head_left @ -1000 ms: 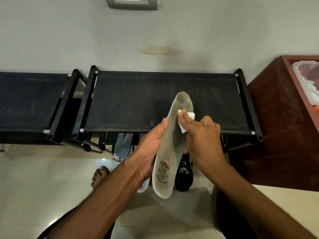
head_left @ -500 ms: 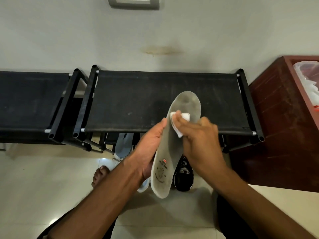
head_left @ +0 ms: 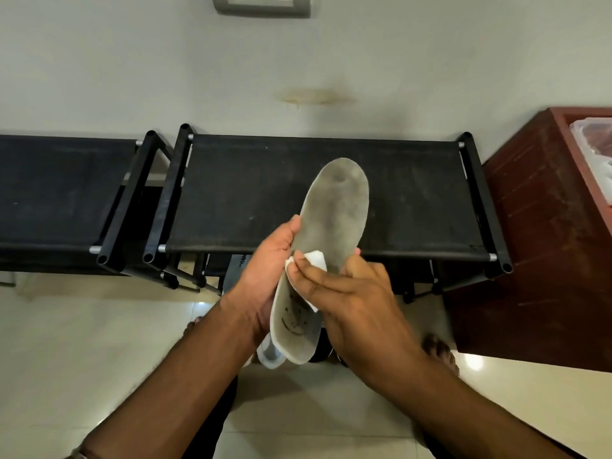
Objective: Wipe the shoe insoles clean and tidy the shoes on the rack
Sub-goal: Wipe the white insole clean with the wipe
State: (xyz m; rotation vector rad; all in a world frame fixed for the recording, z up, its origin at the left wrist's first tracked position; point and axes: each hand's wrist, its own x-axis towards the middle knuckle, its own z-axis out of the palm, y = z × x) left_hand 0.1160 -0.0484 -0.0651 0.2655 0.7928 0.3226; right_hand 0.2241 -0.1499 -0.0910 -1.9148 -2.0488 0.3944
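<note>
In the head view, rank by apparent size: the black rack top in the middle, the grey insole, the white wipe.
1. Black rack top: largest.
2. Grey insole: nearer the camera, so it looks bigger than it is.
3. White wipe: smallest, partly hidden by the right hand.

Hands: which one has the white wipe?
The right hand pinches the white wipe against the grey insole. The left hand only holds the insole's edge.
</note>
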